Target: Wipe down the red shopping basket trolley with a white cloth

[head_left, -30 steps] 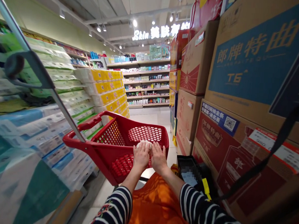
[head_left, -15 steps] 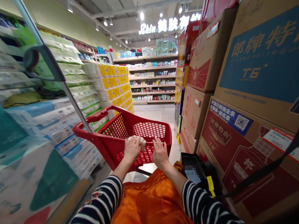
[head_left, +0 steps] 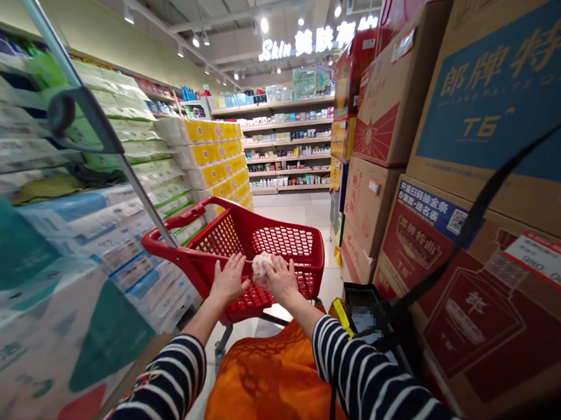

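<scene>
A red shopping cart stands right in front of me, its near side toward my body. In my right hand is a crumpled white cloth, pressed at the cart's near rim. My left hand rests against that same rim a little to the left, fingers spread, with nothing in it. The cloth lies between the two hands. A metal pole with a grey clamp slants down to the cart's left end.
Packs of tissue are piled on the left, with yellow-wrapped packs beyond. Stacked liquor cartons rise close on the right, a black bag at their foot. Shelves of small goods stand behind a pale floor.
The cloth has passed from my left hand to my right. My left hand has moved left and let go, while my right has shifted left along the rim.
</scene>
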Demonstrator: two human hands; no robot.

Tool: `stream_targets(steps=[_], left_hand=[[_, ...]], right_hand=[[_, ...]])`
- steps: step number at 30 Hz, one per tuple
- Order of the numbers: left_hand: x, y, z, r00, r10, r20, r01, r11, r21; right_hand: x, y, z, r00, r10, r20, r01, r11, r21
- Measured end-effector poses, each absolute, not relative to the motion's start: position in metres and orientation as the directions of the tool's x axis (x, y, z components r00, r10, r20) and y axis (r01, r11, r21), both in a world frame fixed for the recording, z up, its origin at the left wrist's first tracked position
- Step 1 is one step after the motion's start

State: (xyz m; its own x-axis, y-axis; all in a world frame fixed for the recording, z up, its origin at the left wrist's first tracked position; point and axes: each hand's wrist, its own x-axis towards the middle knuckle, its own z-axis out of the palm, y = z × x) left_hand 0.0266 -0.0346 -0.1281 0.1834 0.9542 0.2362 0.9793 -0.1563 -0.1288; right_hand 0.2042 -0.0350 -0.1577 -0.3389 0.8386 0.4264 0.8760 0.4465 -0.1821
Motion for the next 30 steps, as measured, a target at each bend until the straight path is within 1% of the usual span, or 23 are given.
stream_targets(steps=[3, 8, 10, 13, 17, 19, 22, 26, 30], left_hand=[[0.023, -0.036, -0.127, 0.124, 0.965, 0.231, 0.982, -0.086, -0.168], [0.035, -0.043, -0.122, 0.069, 0.977, 0.201, 0.983, -0.032, -0.181], [0.039, -0.045, -0.121, 0.059, 0.979, 0.194, 0.984, -0.024, -0.178], [0.042, -0.047, -0.121, 0.054, 0.982, 0.183, 0.985, -0.022, -0.172], [0.043, -0.049, -0.122, 0.064, 0.982, 0.177, 0.982, -0.03, -0.187], [0.044, -0.049, -0.122, 0.072, 0.982, 0.176, 0.98, -0.036, -0.198], [0.045, -0.05, -0.123, 0.075, 0.983, 0.17, 0.979, -0.04, -0.2], [0.05, -0.051, -0.124, 0.072, 0.983, 0.169, 0.982, -0.04, -0.183], [0.055, -0.052, -0.124, 0.074, 0.981, 0.177, 0.986, -0.046, -0.159]], right_hand=[[0.222, -0.033, -0.164, -0.291, 0.829, 0.478, 0.892, 0.416, -0.179], [0.283, -0.038, -0.179, -0.082, 0.828, 0.555, 0.944, 0.243, -0.222], [0.297, -0.039, -0.186, -0.049, 0.822, 0.567, 0.951, 0.213, -0.226], [0.287, -0.036, -0.192, -0.094, 0.806, 0.585, 0.946, 0.256, -0.2], [0.242, -0.03, -0.191, -0.316, 0.715, 0.624, 0.878, 0.47, -0.094], [0.231, -0.03, -0.189, -0.37, 0.692, 0.619, 0.856, 0.514, -0.063], [0.248, -0.036, -0.192, -0.353, 0.72, 0.597, 0.873, 0.483, -0.066], [0.308, -0.046, -0.199, -0.234, 0.768, 0.596, 0.919, 0.375, -0.123], [0.338, -0.047, -0.2, -0.156, 0.765, 0.625, 0.931, 0.325, -0.165]])
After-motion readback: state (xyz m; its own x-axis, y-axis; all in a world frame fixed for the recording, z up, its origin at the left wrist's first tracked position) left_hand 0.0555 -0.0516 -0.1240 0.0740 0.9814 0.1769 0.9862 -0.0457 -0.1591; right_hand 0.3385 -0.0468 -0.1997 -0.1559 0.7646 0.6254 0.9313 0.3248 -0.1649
